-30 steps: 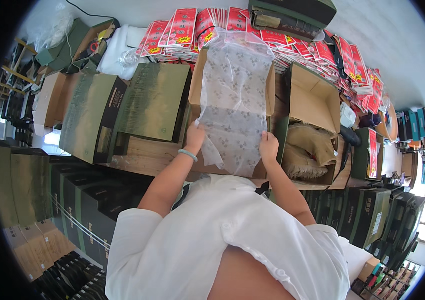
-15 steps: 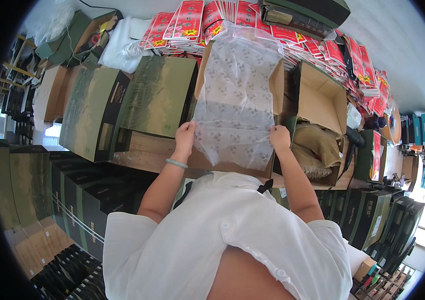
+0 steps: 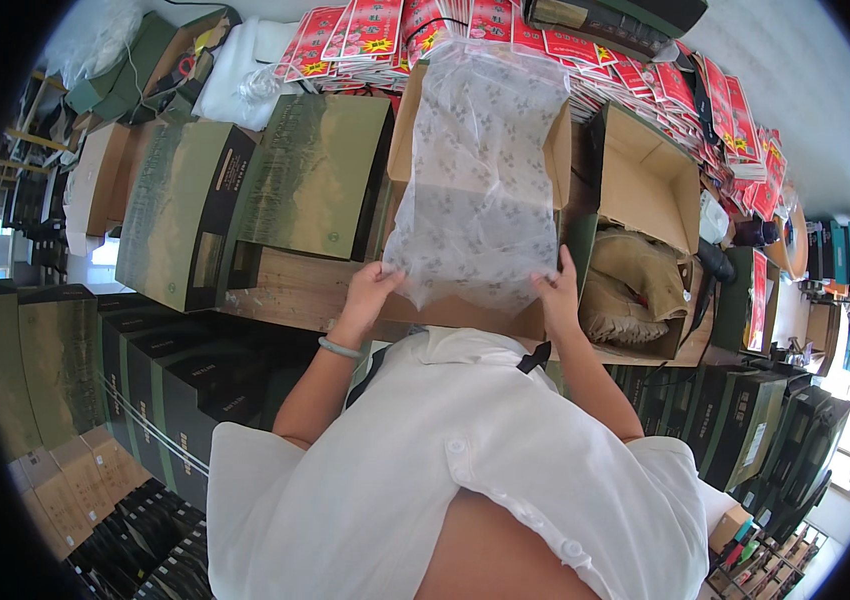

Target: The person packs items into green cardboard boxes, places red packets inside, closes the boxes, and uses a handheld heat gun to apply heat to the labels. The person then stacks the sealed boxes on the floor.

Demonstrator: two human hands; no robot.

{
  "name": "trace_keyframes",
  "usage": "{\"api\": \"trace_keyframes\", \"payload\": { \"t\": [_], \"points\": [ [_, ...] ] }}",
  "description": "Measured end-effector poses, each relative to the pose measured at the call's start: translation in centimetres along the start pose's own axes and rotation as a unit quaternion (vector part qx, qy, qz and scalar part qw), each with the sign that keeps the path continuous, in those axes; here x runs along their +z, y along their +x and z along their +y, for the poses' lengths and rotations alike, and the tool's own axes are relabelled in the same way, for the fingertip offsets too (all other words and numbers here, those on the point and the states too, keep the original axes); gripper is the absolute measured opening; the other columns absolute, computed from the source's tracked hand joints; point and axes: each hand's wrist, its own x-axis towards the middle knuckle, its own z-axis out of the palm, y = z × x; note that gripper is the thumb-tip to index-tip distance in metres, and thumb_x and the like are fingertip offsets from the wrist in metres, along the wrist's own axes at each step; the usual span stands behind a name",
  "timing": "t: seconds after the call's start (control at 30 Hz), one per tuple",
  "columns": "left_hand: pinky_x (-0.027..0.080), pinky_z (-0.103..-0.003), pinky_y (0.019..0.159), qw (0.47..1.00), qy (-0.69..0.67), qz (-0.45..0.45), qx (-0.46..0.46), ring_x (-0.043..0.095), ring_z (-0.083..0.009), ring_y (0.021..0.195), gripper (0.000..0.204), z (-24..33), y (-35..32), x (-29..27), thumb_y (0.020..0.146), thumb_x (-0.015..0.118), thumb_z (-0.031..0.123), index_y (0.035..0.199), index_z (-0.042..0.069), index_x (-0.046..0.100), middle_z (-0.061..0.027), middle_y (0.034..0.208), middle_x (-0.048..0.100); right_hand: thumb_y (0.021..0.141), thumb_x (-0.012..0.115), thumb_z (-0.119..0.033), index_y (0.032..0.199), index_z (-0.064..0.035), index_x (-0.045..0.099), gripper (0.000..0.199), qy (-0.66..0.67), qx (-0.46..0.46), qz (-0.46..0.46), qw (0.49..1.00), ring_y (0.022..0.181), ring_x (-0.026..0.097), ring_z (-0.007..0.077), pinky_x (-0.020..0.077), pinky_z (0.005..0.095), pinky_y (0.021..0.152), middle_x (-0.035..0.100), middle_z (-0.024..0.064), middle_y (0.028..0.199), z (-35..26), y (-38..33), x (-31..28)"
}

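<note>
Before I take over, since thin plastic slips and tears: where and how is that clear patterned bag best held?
Hold the plastic bag by its near edge, one corner in each hand, coming from the person's side. It hangs spread flat over the open cardboard box, and the left hand and right hand already pinch those lower corners, which probably keeps the limp sheet taut.

Translucent, crinkled thin plastic bag with a faint printed leaf pattern (image 3: pixel 480 170), slightly glossy. Open brown corrugated cardboard box (image 3: pixel 645 180), matt, rough at its cut edges. Olive-green printed paperboard cartons (image 3: pixel 315 170), smooth with a satin sheen. Red glossy foil-like flat packets (image 3: pixel 375 30). Pale wooden bench (image 3: pixel 290 290), grained and matt. Pale green smooth bangle (image 3: pixel 340 348). White woven cloth shirt (image 3: pixel 465 470), matt.
</note>
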Motion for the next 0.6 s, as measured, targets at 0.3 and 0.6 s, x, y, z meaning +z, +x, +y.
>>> {"api": "trace_keyframes", "payload": {
  "t": [0.3,0.6],
  "points": [
    [0.052,-0.038,0.059,0.883,0.441,0.132,0.093,0.068,-0.0270,0.069,0.018,2.2,1.4,1.7,0.098,0.052,0.020,0.101,0.003,0.055,-0.0162,0.078,0.066,0.090,0.054,-0.005,0.154,-0.0130,0.019,0.073,-0.560,-0.060,0.002,0.826,0.082,0.067,0.0378,0.0524,0.0454,0.069,0.063,0.0196,0.091,-3.1,1.9,1.9],
    [0.056,-0.038,0.056,0.672,0.733,0.067,0.083,0.069,-0.0274,0.069,0.022,-6.2,6.0,3.8,0.088,0.058,0.011,0.107,0.004,0.047,-0.0145,0.079,0.068,0.086,0.055,0.000,0.156,-0.0126,-0.003,0.092,-0.779,-0.047,-0.091,0.618,0.069,0.067,0.0333,0.0573,0.0394,0.059,0.055,0.0245,0.109,6.8,4.5,2.9]
  ]
}}
